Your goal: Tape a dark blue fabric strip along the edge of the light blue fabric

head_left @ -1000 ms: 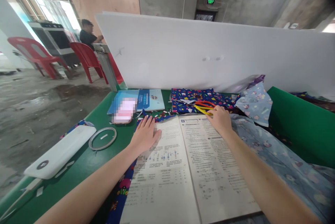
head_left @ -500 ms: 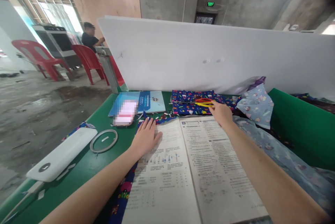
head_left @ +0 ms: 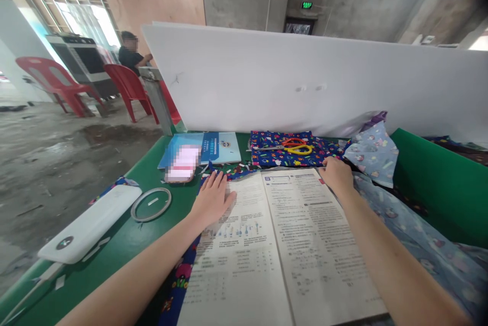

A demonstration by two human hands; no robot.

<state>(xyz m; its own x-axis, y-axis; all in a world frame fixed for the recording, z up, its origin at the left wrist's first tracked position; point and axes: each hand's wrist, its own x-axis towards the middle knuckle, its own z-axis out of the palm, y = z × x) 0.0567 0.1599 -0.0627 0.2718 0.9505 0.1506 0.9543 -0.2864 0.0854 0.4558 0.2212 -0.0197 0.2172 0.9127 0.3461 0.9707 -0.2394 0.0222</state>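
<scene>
An open printed book [head_left: 236, 265] lies on blue patterned fabric [head_left: 183, 275], whose edges show at its left and top. My left hand [head_left: 211, 196] rests flat on the left page near the upper corner, fingers outstretched. At the top right corner of the book is my right hand [head_left: 338, 176], its fingers curled down at the fabric edge; what they grip, if anything, is hidden. Scissors [head_left: 299, 147] with red and yellow handles lie on a folded piece of the same blue fabric [head_left: 267, 158] beyond the book, apart from both hands.
On the green table [head_left: 125, 260] at left are a white power bank [head_left: 93, 224], a ring of tape [head_left: 133, 211], a phone [head_left: 183, 163] and a blue booklet [head_left: 224, 148]. Pale blue patterned fabric [head_left: 375, 153] lies right. A white partition [head_left: 244, 82] stands behind; a person [head_left: 131, 56] sits beyond.
My right hand has let go of the scissors, which now lie on the folded fabric, and has moved right to the book's top right corner. My left hand has stayed put.
</scene>
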